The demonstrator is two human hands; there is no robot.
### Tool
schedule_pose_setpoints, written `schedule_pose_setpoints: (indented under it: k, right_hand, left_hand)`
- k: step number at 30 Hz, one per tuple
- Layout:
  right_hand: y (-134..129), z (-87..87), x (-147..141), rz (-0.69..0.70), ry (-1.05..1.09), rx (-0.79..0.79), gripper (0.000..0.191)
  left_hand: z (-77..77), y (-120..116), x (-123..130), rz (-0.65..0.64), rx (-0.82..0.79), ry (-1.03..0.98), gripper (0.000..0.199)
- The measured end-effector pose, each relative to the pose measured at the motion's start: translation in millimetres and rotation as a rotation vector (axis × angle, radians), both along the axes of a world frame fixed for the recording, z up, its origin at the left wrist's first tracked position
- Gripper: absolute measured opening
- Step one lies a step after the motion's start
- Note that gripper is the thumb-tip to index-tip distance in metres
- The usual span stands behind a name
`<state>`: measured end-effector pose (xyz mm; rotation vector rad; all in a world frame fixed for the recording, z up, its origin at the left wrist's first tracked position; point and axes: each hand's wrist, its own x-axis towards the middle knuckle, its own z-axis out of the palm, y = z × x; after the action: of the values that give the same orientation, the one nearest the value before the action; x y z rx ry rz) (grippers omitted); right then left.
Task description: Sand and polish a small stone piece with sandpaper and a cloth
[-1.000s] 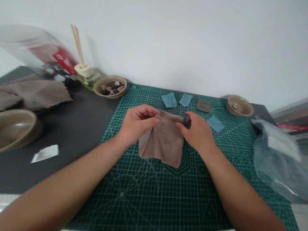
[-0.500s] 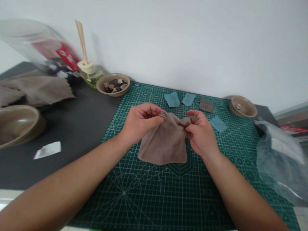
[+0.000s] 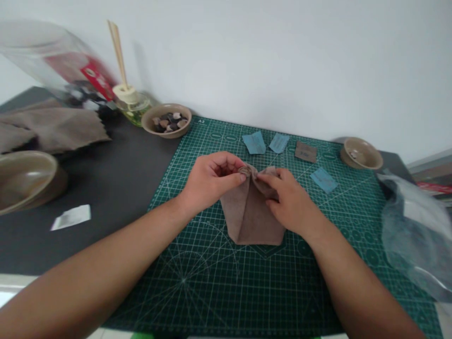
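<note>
A taupe piece of cloth, perhaps a small pouch [image 3: 259, 219], hangs from my two hands above the green cutting mat [image 3: 197, 306]. My left hand [image 3: 215, 179] pinches its bunched top edge between thumb and forefinger. With thumb and fingers closed at the top right, my right hand [image 3: 286, 195] grips the gathered fabric close to the left thumb. A fold runs down the front of the cloth from the gathered top, and its lower edge is straight. The tips of the right thumb and some fingers are hidden in the fabric.
Blue paper pieces [image 3: 254, 142] and a brown labelled square [image 3: 305, 152] lie at the mat's back. A bowl of dark and light pieces [image 3: 166, 134], a reed diffuser [image 3: 131, 101], brown cloth [image 3: 67, 125] and another bowl [image 3: 28, 179] are left. Right are a small bowl [image 3: 367, 160] and plastic bag [image 3: 416, 235].
My right hand has moved left, close to the left hand, gathering the cloth's top together. The cloth has turned and shifted slightly right, and a fold now shows down its front.
</note>
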<state>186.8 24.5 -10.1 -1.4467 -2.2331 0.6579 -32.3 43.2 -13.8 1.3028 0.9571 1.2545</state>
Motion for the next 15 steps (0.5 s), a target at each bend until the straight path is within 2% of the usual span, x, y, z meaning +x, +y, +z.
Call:
schedule_pose_setpoints:
  k: [2, 4, 11, 15]
  right_hand:
    - [2, -1.1, -1, 0.021, -0.101, 0.018, 0.039]
    - [4, -0.2, -1, 0.006, -0.085, 0.043, 0.026]
    - [1, 10.3, 4, -0.163, 0.201, 0.193, 0.012]
    - [-5, 18.6, 4, -0.168, 0.420, 0.144, 0.006]
  left_hand:
    - [0.7, -1, 0, 0.001, 0.003, 0.027, 0.017]
    - [1.2, -1, 0, -0.001, 0.013, 0.058, 0.016]
    - [0.7, -3, -2, -0.046, 0.085, 0.106, 0.013]
    - [1.5, -6, -2, -0.067, 0.127, 0.142, 0.013]
